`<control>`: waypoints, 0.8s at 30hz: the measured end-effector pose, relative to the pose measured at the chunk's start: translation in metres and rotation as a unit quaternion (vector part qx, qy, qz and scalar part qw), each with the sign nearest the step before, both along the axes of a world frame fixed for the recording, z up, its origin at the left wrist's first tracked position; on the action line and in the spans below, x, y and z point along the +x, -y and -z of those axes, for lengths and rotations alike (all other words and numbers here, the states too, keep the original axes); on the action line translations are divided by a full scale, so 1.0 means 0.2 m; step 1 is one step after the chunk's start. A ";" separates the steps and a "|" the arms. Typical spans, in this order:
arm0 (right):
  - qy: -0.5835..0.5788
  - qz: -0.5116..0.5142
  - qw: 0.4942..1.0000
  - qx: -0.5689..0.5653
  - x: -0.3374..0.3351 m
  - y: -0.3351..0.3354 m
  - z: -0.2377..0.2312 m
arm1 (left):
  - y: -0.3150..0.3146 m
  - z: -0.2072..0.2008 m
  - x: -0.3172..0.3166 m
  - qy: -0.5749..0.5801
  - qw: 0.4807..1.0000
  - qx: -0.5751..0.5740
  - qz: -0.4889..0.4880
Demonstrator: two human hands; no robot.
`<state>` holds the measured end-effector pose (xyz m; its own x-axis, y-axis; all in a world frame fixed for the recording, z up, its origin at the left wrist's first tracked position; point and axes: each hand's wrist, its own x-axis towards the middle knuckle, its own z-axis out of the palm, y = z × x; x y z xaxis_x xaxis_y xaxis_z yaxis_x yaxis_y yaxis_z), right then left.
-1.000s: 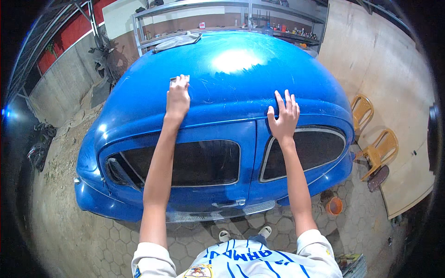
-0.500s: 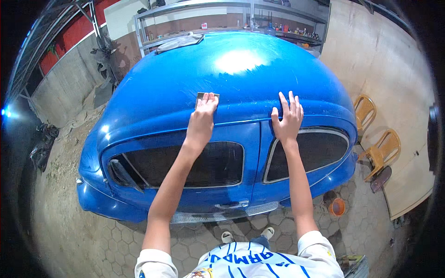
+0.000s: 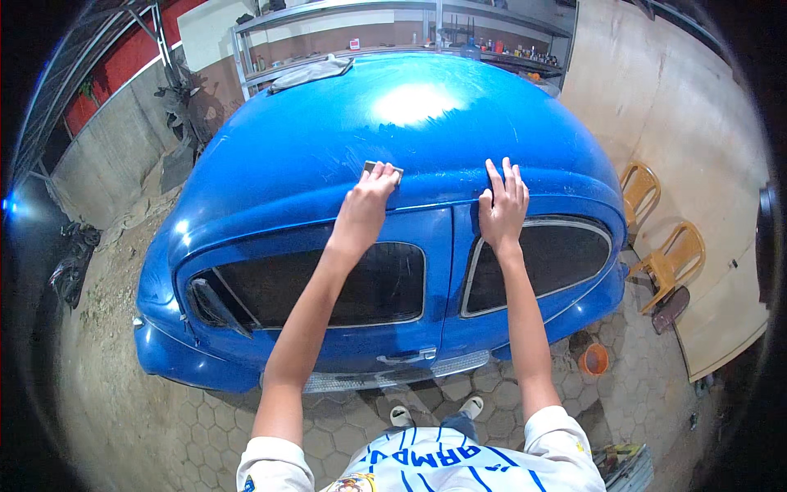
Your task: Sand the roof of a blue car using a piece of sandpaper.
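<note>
The rounded blue roof of a car (image 3: 287, 156) lies in front of me, with pale scuffs and streaks along its near side. My left hand (image 3: 366, 205) presses a small grey-brown rectangle of sandpaper (image 3: 371, 166) against the roof, just above the door. Fingers cover most of the sheet; only its far edge shows. To the right, my right hand (image 3: 503, 207) rests on the roof edge over the rear side window (image 3: 557, 258), fingers stretched out and holding nothing.
A grey cloth (image 3: 311, 74) lies on the far left of the roof. Behind the car stands a metal shelf (image 3: 344, 18) with bottles and cans. Two tan plastic chairs (image 3: 677, 252) and an orange bucket (image 3: 593, 359) are on the right. Hexagonal paving (image 3: 328, 426) lies underfoot.
My left hand has slid a little to the right along the roof with the sandpaper, and the sheet now shows less. My right hand stays at its place on the roof edge.
</note>
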<state>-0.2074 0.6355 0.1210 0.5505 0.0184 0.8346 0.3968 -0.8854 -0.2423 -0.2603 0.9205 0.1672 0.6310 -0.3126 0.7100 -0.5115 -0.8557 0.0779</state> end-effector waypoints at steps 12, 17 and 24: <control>-0.004 0.000 1.000 0.020 0.00 0.00 0.01 | 0.07 0.02 0.04 0.007 1.000 0.001 0.021; -0.012 -0.018 0.999 0.036 -0.01 -0.02 -0.01 | 0.07 -0.20 0.24 -0.001 0.999 -0.007 -0.032; -0.001 -0.011 0.999 0.034 0.00 0.01 0.00 | 0.12 -0.07 0.20 0.040 0.999 0.017 -0.022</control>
